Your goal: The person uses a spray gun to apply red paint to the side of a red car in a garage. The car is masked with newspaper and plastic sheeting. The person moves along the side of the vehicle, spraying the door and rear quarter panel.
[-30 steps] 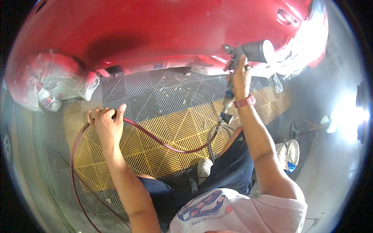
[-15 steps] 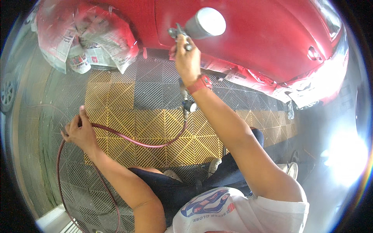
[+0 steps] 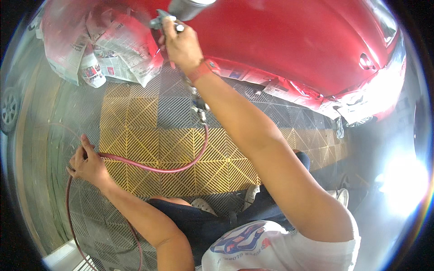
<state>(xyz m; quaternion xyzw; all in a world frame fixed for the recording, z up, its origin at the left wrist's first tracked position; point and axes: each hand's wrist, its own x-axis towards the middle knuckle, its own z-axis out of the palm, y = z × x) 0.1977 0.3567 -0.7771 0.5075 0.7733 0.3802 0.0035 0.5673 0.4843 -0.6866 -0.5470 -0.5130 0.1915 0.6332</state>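
Against the far red car panel (image 3: 280,40), right hand (image 3: 181,43) closed around spray gun (image 3: 169,18), cup uppermost. Near left, left hand (image 3: 86,162) gripped red air hose (image 3: 153,168) clear of yellow grid floor (image 3: 149,144). Panel glossy already; newspaper masking (image 3: 90,45) not yet removed; remaining coverage undeterminable.

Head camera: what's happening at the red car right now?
The person's right hand holds a spray gun up against the red car body. The left hand grips the red air hose, which loops across the yellow floor grating. Newspaper masking covers the car's left part.
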